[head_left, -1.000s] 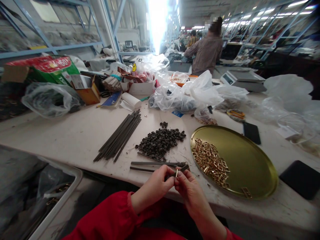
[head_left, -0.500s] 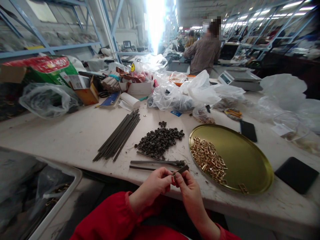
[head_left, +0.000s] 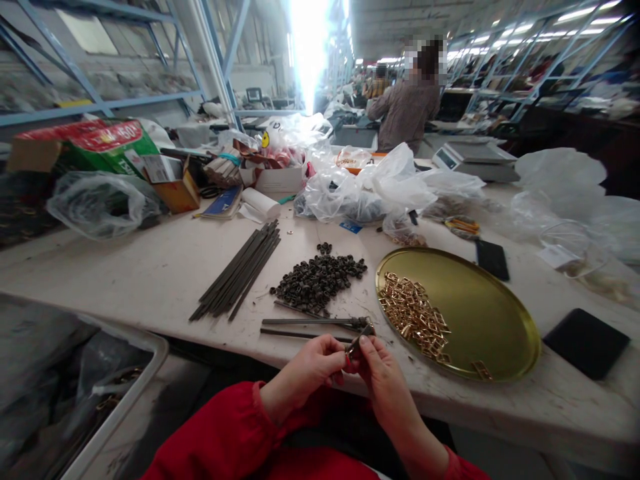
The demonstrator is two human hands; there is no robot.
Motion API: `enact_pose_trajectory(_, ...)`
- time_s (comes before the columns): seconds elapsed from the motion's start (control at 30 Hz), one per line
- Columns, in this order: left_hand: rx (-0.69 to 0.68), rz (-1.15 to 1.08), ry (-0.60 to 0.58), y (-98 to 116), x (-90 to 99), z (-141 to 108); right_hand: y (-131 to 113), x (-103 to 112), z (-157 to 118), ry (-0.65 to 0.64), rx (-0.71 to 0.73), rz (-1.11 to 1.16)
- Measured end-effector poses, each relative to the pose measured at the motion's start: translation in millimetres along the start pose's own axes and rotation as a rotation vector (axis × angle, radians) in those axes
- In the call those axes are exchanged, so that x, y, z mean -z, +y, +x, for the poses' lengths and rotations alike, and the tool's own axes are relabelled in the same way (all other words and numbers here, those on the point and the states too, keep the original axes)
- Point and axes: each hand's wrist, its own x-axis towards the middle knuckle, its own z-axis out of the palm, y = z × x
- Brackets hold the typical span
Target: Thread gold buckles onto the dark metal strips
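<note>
My left hand point(head_left: 320, 363) and my right hand point(head_left: 383, 373) meet at the table's front edge, both with fingers pinched on a small dark strip point(head_left: 356, 345) with a shiny metal piece at it. Just beyond them lie dark strips point(head_left: 310, 322), side by side. A heap of small dark loops point(head_left: 320, 280) is behind these, and a bundle of long dark strips point(head_left: 240, 270) lies to its left. On the right, a gold oval tray point(head_left: 480, 300) holds many gold buckles point(head_left: 413, 313) along its left side.
Plastic bags point(head_left: 370, 187) and a box point(head_left: 280, 179) line the table's back. A black phone point(head_left: 493, 260) and a black pad point(head_left: 587, 342) lie right of the tray. A white bin point(head_left: 125, 400) stands at lower left. Farther back, a person point(head_left: 407, 110) stands.
My right hand has turned and shifted slightly, its fingers now higher on the dark strip, which shows less beyond them. The camera view has moved a little.
</note>
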Motion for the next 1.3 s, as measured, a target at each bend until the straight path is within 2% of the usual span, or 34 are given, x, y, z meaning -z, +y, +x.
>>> enact_pose_trajectory(0.17,-0.002,-0.038,0.021,1,-0.7,0,-1,6,1,-0.065,0.032,-0.077)
enact_pose_trajectory(0.3,-0.033,-0.046,0.032,3,1.7,1,-2,9,1,-0.131,0.004,-0.147)
enact_pose_trajectory(0.53,-0.028,-0.005,0.025,3,2.2,1,-4,5,0,-0.198,-0.148,0.151)
enact_pose_trajectory(0.67,-0.028,0.025,-0.004,4,3.2,1,-10,6,2,-0.072,-0.187,0.224)
enact_pose_trajectory(0.8,-0.011,0.088,0.018,5,5.5,1,-16,9,5,0.053,-0.213,0.279)
enact_pose_trajectory(0.97,0.016,0.089,0.029,5,7.0,0,-20,14,7,0.058,-0.197,0.352)
enact_pose_trajectory(1.13,0.035,0.1,0.028,7,9.8,-3,-26,30,12,0.078,-0.117,0.353)
enact_pose_trajectory(1.3,0.05,0.108,0.031,11,13.6,-7,-36,45,17,0.07,-0.189,0.389)
